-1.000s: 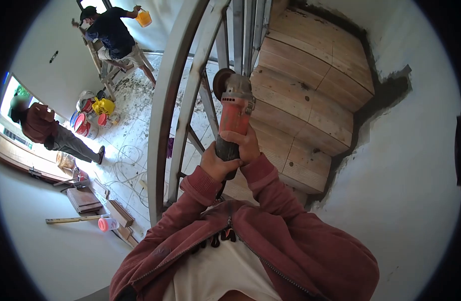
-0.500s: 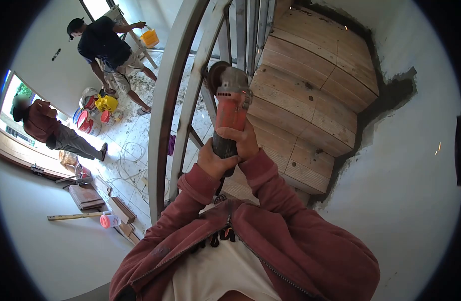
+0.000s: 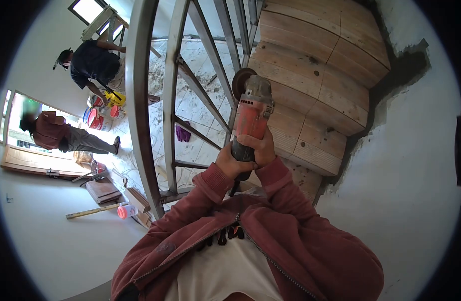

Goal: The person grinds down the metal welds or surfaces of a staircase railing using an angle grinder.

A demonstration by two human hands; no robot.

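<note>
An angle grinder with a red body and a dark, worn disc is held out in front of my chest. My left hand wraps round the black rear part of its body from the left. From the other side my right hand closes on it, thumb lying across the red housing. The disc, at the upper left of the tool's head, overlaps a slanted bar of the metal stair railing in this view. A dark cord runs down from the grinder toward my jacket.
Wood-look tiled steps climb on the right beside a plastered wall. Left, beyond the railing, are two people, red-lidded buckets, a purple cloth, stacked planks and a spirit level.
The grinder and both hands have shifted right in view, its disc away from the upright bar. Sparks seen earlier no longer show. The person in dark clothes has bent lower toward the buckets.
</note>
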